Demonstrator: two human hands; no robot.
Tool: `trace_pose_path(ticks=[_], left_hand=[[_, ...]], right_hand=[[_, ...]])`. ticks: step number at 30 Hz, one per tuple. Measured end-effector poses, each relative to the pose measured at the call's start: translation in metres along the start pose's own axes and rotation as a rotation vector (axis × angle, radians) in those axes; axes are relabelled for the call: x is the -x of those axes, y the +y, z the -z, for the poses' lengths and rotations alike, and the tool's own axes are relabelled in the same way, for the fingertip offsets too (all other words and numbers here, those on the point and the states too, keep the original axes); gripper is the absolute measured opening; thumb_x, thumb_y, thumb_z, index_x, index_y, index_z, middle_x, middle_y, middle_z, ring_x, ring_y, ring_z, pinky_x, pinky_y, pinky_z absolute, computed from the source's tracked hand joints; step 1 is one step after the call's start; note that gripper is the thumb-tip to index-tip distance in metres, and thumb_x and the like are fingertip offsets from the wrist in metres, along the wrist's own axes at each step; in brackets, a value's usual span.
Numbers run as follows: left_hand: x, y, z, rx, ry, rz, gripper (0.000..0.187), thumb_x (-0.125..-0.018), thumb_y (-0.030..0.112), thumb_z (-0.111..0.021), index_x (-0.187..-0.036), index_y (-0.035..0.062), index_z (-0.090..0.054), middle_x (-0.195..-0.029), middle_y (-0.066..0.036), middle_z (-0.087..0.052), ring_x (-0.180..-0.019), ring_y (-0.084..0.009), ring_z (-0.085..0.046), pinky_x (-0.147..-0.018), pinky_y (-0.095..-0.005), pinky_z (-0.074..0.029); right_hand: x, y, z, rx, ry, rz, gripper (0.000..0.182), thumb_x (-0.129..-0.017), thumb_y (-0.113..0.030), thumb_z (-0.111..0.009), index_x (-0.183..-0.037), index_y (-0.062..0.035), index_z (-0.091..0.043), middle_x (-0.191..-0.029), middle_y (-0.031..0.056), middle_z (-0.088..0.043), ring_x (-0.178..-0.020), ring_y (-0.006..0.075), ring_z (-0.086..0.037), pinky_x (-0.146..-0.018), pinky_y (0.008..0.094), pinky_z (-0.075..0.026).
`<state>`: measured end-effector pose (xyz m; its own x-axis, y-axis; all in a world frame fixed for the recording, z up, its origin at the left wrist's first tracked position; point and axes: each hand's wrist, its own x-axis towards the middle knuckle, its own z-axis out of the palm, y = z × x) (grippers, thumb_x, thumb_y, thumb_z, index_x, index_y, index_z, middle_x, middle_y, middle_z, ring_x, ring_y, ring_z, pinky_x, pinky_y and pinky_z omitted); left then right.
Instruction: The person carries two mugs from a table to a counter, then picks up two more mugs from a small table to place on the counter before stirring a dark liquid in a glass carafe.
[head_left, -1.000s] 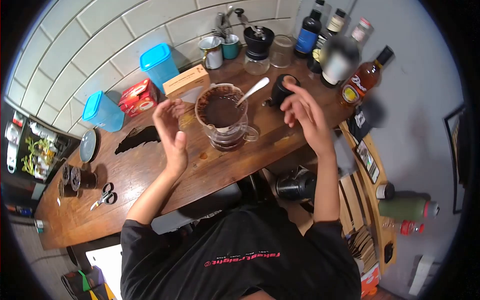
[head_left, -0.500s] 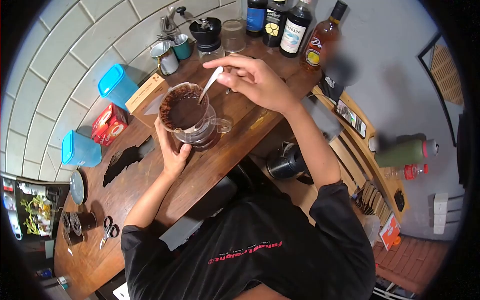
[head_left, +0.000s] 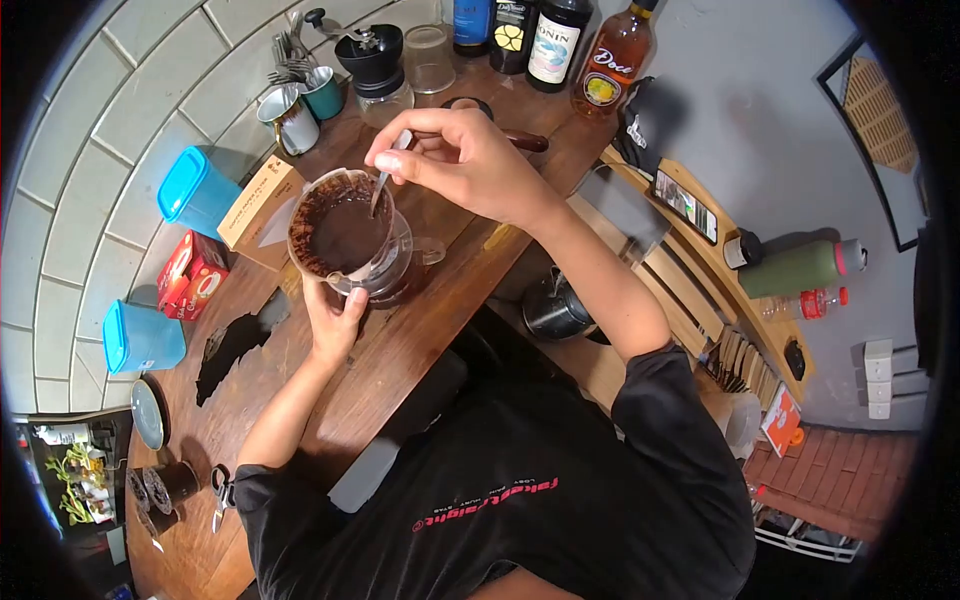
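Note:
A cone-shaped coffee dripper with a paper filter (head_left: 300,262) sits on a glass coffee server (head_left: 405,283). Dark, wet coffee grounds (head_left: 345,235) fill the filter and cling to its sides. My left hand (head_left: 335,318) is closed around the near side of the server, just below the dripper; some of its fingers are hidden behind the glass. Between thumb and fingertips, my right hand (head_left: 445,160) pinches a small metal spoon (head_left: 379,190). The spoon slants down, its lower end in the coffee at the filter's right side.
Beside the dripper stands a coffee filter box (head_left: 262,215). Behind are a hand grinder (head_left: 372,60), mugs (head_left: 290,120), an upturned glass (head_left: 429,60) and syrup bottles (head_left: 553,50). Scissors (head_left: 222,495) lie near the left edge; a phone (head_left: 685,205) rests on the right shelf.
My right index finger was stretched out and has curled in on the spoon handle. The spoon stays in the coffee. The whole view has shifted slightly; my left hand keeps its hold.

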<state>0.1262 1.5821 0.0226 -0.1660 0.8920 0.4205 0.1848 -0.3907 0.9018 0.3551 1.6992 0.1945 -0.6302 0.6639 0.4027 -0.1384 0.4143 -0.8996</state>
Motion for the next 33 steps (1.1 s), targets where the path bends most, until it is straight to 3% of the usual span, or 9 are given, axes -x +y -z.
trace_pose_path(ticks=[5,8,11,15,17,18,21,24,33], left_hand=[[0.002,0.001,0.001,0.037,0.008,0.030,0.077,-0.084,0.027,-0.075,-0.143,-0.0012,-0.033,-0.142,-0.013,-0.042,-0.130,-0.0244,-0.041,-0.110,-0.0386,-0.031],[0.003,0.001,0.001,0.055,-0.007,0.052,0.082,-0.083,0.029,-0.076,-0.144,-0.0010,-0.031,-0.143,-0.013,-0.040,-0.132,-0.0242,-0.041,-0.111,-0.0388,-0.031],[-0.002,0.012,-0.001,0.055,-0.023,0.066,0.094,-0.082,0.035,-0.077,-0.149,-0.0028,-0.023,-0.145,-0.015,-0.037,-0.135,-0.0257,-0.038,-0.112,-0.0394,-0.029],[-0.003,0.012,0.004,0.072,-0.070,0.063,0.105,-0.079,0.044,-0.077,-0.151,-0.0048,-0.018,-0.148,-0.017,-0.033,-0.138,-0.0278,-0.034,-0.115,-0.0404,-0.027],[-0.007,0.013,0.001,0.138,-0.098,0.027,0.108,-0.079,0.045,-0.078,-0.152,-0.0048,-0.016,-0.149,-0.018,-0.031,-0.140,-0.0290,-0.033,-0.115,-0.0405,-0.026],[-0.007,0.017,-0.002,0.183,-0.068,0.050,0.100,-0.078,0.039,-0.078,-0.149,-0.0058,-0.024,-0.147,-0.019,-0.035,-0.137,-0.0311,-0.037,-0.113,-0.0406,-0.029],[-0.006,0.013,0.002,0.003,-0.034,0.006,0.081,-0.074,0.025,-0.079,-0.138,-0.0063,-0.041,-0.138,-0.023,-0.043,-0.130,-0.0355,-0.043,-0.109,-0.0417,-0.035],[-0.016,0.027,-0.001,0.015,-0.052,-0.088,0.076,-0.075,0.023,-0.080,-0.136,-0.0050,-0.043,-0.138,-0.021,-0.042,-0.130,-0.0345,-0.044,-0.109,-0.0417,-0.036],[-0.021,0.034,-0.001,0.032,-0.094,-0.132,0.072,-0.076,0.025,-0.081,-0.133,-0.0033,-0.047,-0.140,-0.019,-0.039,-0.133,-0.0319,-0.042,-0.110,-0.0424,-0.036]], right_hand=[[0.003,0.000,-0.010,0.104,0.013,-0.052,0.015,-0.094,-0.014,-0.065,-0.098,0.0007,-0.067,-0.078,0.0014,-0.065,-0.073,0.0031,-0.059,-0.064,0.0211,-0.046],[0.001,0.002,-0.015,0.161,0.081,0.102,0.012,-0.094,-0.012,-0.063,-0.096,-0.0001,-0.067,-0.080,0.0047,-0.067,-0.070,0.0080,-0.061,-0.063,0.0243,-0.047],[0.001,-0.022,-0.014,0.497,0.105,0.384,0.008,-0.093,-0.007,-0.061,-0.091,0.0008,-0.064,-0.084,0.0099,-0.066,-0.073,0.0245,-0.065,-0.064,0.0319,-0.049],[-0.003,-0.039,-0.018,0.559,0.041,0.408,0.008,-0.089,-0.006,-0.064,-0.090,0.0019,-0.062,-0.085,0.0124,-0.063,-0.076,0.0299,-0.063,-0.067,0.0355,-0.048],[-0.006,-0.041,-0.022,0.559,0.020,0.407,0.005,-0.089,-0.003,-0.064,-0.090,0.0015,-0.063,-0.084,0.0104,-0.063,-0.077,0.0267,-0.062,-0.069,0.0335,-0.048],[-0.009,-0.040,-0.024,0.557,0.008,0.400,0.002,-0.089,-0.001,-0.063,-0.089,0.0010,-0.064,-0.083,0.0084,-0.062,-0.078,0.0235,-0.061,-0.070,0.0315,-0.047],[-0.009,-0.032,-0.034,0.554,-0.003,0.360,0.004,-0.089,-0.003,-0.063,-0.087,-0.0001,-0.063,-0.082,0.0081,-0.062,-0.077,0.0252,-0.060,-0.072,0.0325,-0.045],[-0.007,-0.038,-0.035,0.621,-0.058,0.344,0.006,-0.091,-0.002,-0.060,-0.091,0.0035,-0.057,-0.083,0.0132,-0.060,-0.077,0.0310,-0.062,-0.067,0.0363,-0.047],[0.013,-0.026,-0.036,0.492,0.077,0.192,0.017,-0.096,-0.012,-0.057,-0.088,0.0011,-0.062,-0.081,0.0069,-0.063,-0.067,0.0131,-0.058,-0.060,0.0253,-0.044]])
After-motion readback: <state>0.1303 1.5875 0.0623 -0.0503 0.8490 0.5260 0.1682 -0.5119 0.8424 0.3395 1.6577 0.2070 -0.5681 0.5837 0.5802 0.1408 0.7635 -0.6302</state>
